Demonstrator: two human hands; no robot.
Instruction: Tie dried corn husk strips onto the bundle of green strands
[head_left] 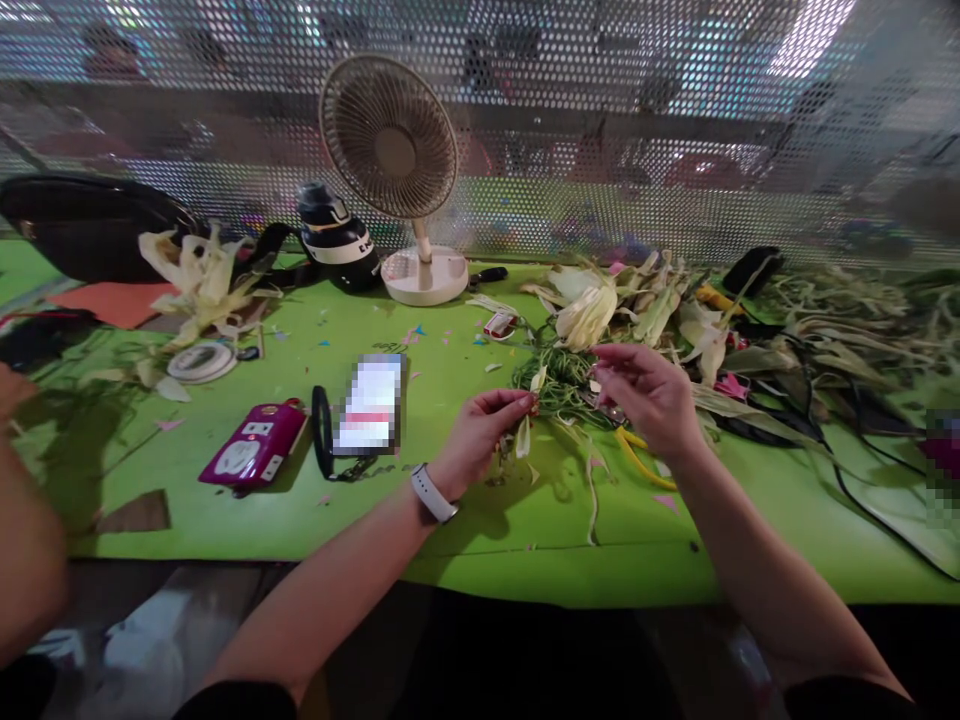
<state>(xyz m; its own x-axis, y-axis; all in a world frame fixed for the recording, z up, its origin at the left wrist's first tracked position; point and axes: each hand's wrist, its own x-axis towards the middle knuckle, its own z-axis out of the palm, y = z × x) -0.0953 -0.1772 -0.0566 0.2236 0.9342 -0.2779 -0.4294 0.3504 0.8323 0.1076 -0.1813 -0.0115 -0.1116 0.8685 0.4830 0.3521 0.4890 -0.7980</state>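
Pale and narrow, the husk strip (523, 438) is pinched in the left hand (486, 432); whether the curled right hand (651, 400) holds anything, I cannot tell.

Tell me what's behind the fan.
A perforated screen stands behind the fan, visible above it and on both sides. Whatever sits directly behind its hub and base is covered.

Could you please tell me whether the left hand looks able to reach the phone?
Probably yes: the phone lies near the left hand, and nothing tall shows between them, though that hand seems to pinch a small husk strip.
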